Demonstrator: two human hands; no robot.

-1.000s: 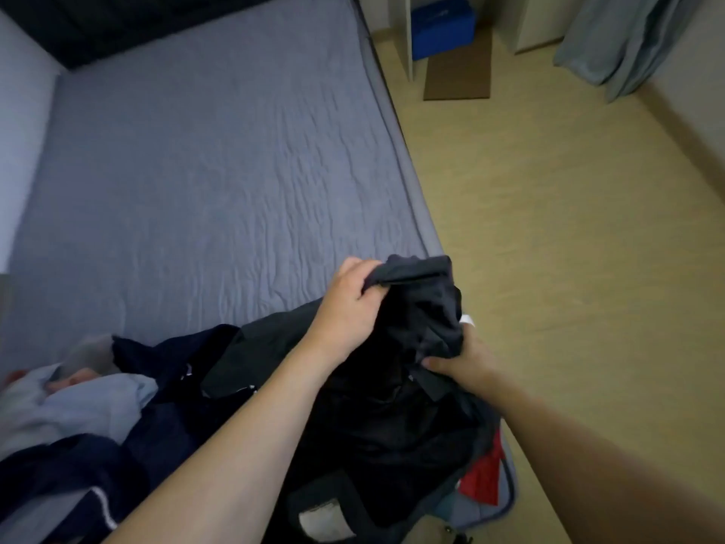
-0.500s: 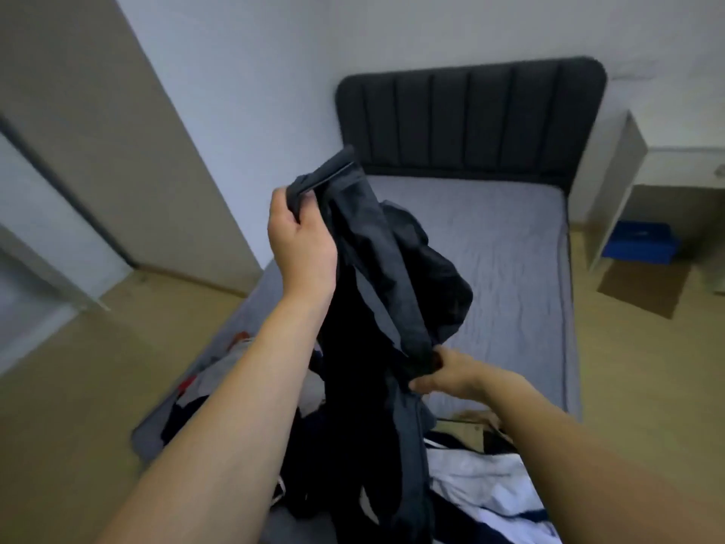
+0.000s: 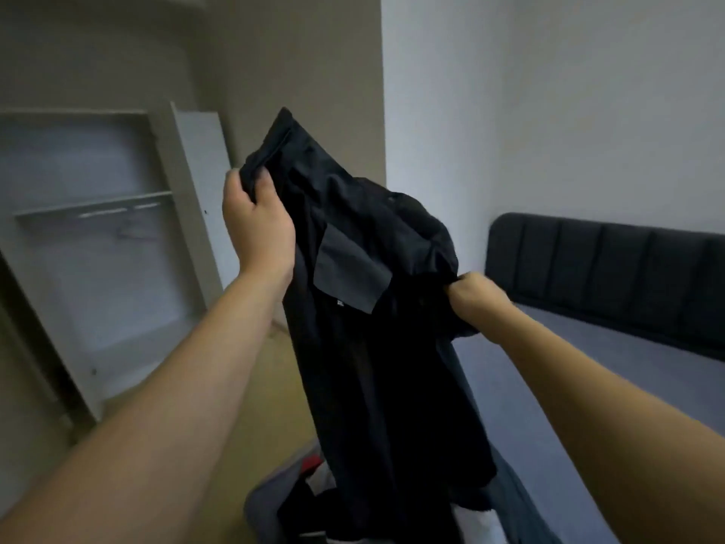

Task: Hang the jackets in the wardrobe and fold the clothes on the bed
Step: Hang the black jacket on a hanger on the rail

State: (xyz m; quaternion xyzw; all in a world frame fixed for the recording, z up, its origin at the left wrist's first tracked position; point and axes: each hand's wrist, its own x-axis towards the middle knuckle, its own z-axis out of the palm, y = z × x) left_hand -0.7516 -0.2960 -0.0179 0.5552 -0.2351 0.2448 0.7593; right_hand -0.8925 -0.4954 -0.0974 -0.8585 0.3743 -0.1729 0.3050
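- Both hands hold the black jacket (image 3: 376, 316) in the air: my left hand (image 3: 257, 225) pinches its top edge high up, my right hand (image 3: 476, 294) bunches the cloth lower.
- It hangs long-axis down over the clothes pile (image 3: 325, 500) on the bed (image 3: 612, 378).
- Open wardrobe (image 3: 98, 245), with its rail (image 3: 117, 206), lies left, nearer my left hand.

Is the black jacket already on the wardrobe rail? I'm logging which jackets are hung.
No: the black jacket is held up in the air by the left hand and right hand, away from the wardrobe rail.
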